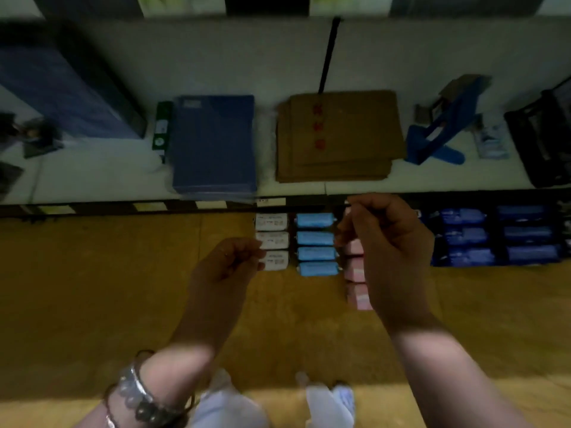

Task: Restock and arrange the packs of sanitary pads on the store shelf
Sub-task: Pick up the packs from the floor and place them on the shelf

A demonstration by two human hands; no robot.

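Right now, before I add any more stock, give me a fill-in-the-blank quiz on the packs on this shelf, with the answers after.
1. The light-blue packs form a column of ____ packs.
2. The white packs lie on the ____ side of the light-blue ones.
3. The right hand partly covers the column of ____ packs.

Missing words: four; left; pink.

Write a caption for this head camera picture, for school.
The left hand and right hand hover at rows of white plastic packs, light-blue packs and pink packs.
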